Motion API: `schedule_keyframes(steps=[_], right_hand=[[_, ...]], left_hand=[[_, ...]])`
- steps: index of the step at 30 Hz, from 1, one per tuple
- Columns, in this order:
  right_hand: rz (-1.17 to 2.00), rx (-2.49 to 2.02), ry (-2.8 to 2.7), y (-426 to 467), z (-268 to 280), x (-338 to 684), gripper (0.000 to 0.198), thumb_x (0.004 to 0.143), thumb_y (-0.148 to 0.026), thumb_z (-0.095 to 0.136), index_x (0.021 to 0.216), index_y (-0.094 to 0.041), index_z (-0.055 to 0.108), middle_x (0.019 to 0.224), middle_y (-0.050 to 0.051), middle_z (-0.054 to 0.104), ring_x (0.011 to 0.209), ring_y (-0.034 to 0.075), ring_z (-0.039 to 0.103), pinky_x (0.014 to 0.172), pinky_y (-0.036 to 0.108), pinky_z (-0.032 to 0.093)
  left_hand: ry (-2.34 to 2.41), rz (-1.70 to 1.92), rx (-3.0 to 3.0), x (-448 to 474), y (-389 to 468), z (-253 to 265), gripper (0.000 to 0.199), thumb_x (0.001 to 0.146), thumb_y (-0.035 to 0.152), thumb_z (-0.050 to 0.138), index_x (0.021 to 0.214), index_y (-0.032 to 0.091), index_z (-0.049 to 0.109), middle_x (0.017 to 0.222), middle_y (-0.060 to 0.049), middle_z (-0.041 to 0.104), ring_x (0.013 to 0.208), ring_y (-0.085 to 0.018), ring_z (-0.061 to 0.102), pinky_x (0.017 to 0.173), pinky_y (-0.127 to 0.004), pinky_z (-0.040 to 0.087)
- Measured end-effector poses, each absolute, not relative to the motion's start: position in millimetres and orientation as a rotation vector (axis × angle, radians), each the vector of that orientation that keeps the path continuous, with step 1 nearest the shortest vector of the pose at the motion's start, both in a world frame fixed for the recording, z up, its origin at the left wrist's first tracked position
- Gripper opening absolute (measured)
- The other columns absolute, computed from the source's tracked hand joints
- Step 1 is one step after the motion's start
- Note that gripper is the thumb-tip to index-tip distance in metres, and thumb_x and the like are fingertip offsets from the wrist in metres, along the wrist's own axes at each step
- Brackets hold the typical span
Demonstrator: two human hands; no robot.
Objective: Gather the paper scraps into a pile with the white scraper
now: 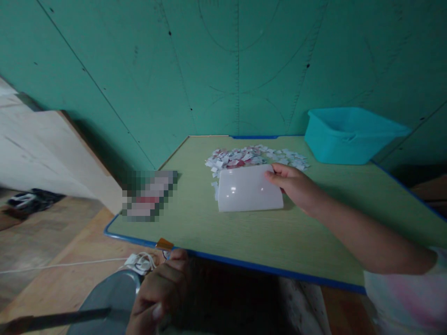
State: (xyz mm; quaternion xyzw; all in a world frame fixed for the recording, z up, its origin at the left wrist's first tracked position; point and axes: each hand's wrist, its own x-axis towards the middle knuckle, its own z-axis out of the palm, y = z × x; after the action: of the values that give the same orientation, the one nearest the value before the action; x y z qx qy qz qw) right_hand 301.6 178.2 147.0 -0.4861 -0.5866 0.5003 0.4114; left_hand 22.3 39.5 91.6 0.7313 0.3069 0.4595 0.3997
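Note:
My right hand (296, 186) grips the right edge of a white glossy sheet (247, 188) that lies on the green table (244, 232). Just behind the sheet a heap of small white and pink paper scraps (254, 157) is spread on the tabletop. My left hand (160, 293) is below the table's front edge, fingers curled near a small orange piece (164, 244) at the blue rim; whether it holds anything is unclear.
A teal plastic bin (349, 135) stands at the table's back right corner. A blurred-out item (148, 195) lies at the left edge. Green walls close the back and sides. A white cable (139, 263) and a grey object (111, 298) are on the wooden floor.

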Motion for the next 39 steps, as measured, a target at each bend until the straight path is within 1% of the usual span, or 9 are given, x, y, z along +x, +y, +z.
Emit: schedule_keyframes(steps=[3,6,11,17,23,28,32,36,39], right_hand=[[1.176,-1.214,-1.427,181.8,146.9,304.6,0.011,0.076,-0.030,0.051,0.072,-0.020,0.049,0.065,-0.001,0.055,0.059,0.013,0.051,0.051,0.024,0.040],[1.061,-1.247,-1.458,188.4,140.8,309.9,0.015,0.077,-0.034,0.051,0.071,-0.020,0.048,0.064,-0.001,0.051,0.060,0.013,0.050,0.051,0.024,0.039],[1.022,-1.254,-1.533,191.6,132.3,311.6,0.015,0.079,-0.035,0.048,0.074,-0.020,0.049,0.065,-0.001,0.051,0.060,0.013,0.048,0.053,0.026,0.038],[0.932,-1.248,-1.522,190.4,132.8,310.9,0.015,0.079,-0.035,0.048,0.076,-0.021,0.049,0.065,-0.001,0.050,0.058,0.013,0.047,0.052,0.026,0.035],[0.872,-1.276,-1.548,194.4,127.9,313.9,0.014,0.080,-0.035,0.048,0.079,-0.021,0.051,0.069,0.001,0.055,0.062,0.016,0.050,0.054,0.028,0.038],[0.888,-1.278,-1.578,191.7,130.0,311.0,0.012,0.080,-0.033,0.049,0.078,-0.021,0.052,0.067,0.001,0.057,0.063,0.017,0.052,0.054,0.029,0.040],[0.921,-1.288,-1.593,189.0,132.5,309.8,0.013,0.079,-0.034,0.050,0.076,-0.021,0.052,0.067,0.001,0.058,0.063,0.016,0.053,0.053,0.028,0.040],[0.945,-1.280,-1.602,188.7,132.6,309.7,0.013,0.080,-0.033,0.050,0.078,-0.021,0.054,0.067,0.002,0.059,0.062,0.016,0.054,0.051,0.028,0.040],[0.969,-1.271,-1.606,188.6,132.1,309.3,0.012,0.079,-0.033,0.051,0.077,-0.021,0.054,0.064,0.001,0.058,0.060,0.016,0.054,0.050,0.027,0.040]], left_hand=[[0.813,1.207,1.791,27.2,36.3,93.9,0.047,0.079,0.052,0.044,0.041,0.024,0.049,0.036,-0.002,0.050,0.045,-0.023,0.051,0.074,-0.045,0.043],[0.849,1.261,1.752,30.8,34.2,95.8,0.048,0.078,0.052,0.045,0.039,0.025,0.051,0.035,-0.001,0.048,0.043,-0.022,0.050,0.073,-0.045,0.044],[0.882,1.193,1.790,27.6,36.1,97.5,0.049,0.076,0.055,0.047,0.038,0.025,0.054,0.036,-0.002,0.052,0.043,-0.024,0.053,0.073,-0.047,0.044],[0.817,1.163,1.903,22.0,40.3,96.1,0.051,0.080,0.054,0.042,0.040,0.024,0.053,0.036,-0.001,0.052,0.042,-0.021,0.054,0.070,-0.044,0.045],[0.760,1.128,1.916,18.7,41.0,90.2,0.050,0.081,0.053,0.040,0.042,0.024,0.049,0.037,-0.001,0.050,0.043,-0.021,0.053,0.072,-0.044,0.045],[0.789,1.168,1.852,21.5,39.3,89.6,0.047,0.080,0.052,0.042,0.042,0.024,0.052,0.037,-0.002,0.051,0.045,-0.022,0.053,0.077,-0.046,0.044],[0.819,1.294,1.781,26.8,35.8,91.0,0.039,0.076,0.048,0.050,0.045,0.025,0.056,0.037,0.000,0.052,0.041,-0.022,0.054,0.067,-0.044,0.049],[0.824,1.350,1.756,28.3,34.3,92.8,0.037,0.077,0.047,0.049,0.048,0.026,0.059,0.034,0.001,0.049,0.034,-0.020,0.048,0.054,-0.041,0.050],[0.827,1.270,1.808,25.9,36.7,93.9,0.045,0.079,0.049,0.047,0.042,0.025,0.055,0.033,0.001,0.048,0.036,-0.019,0.049,0.062,-0.042,0.049]])
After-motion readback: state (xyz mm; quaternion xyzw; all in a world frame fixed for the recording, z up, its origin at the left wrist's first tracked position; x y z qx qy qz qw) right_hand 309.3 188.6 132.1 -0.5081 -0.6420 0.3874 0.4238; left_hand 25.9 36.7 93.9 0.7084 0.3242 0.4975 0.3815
